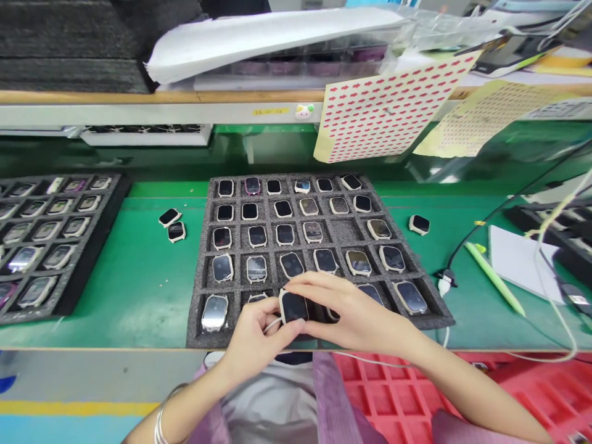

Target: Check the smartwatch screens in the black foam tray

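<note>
Both my hands meet over the near edge of a dark foam tray (pixel 206 333) full of small watch bodies with dark screens. My right hand (pixel 351 311) pinches one watch body (pixel 293 306) with a pale rim, held upright above the front row. My left hand (pixel 254 342) is closed beside it, its fingers gripping a thin white cable end (pixel 272 324) right at the watch body's lower left edge. One cell (pixel 343 231) in the third row holds nothing.
A second foam tray (pixel 81 271) of watch bodies lies at the left. Loose watch bodies (pixel 169 217) (pixel 419 224) rest on the green mat. A green pen (pixel 494 277), white pad (pixel 518 259) and cables lie right. Red sticker sheets (pixel 383 111) hang from the shelf. A red crate (pixel 393 394) stands below.
</note>
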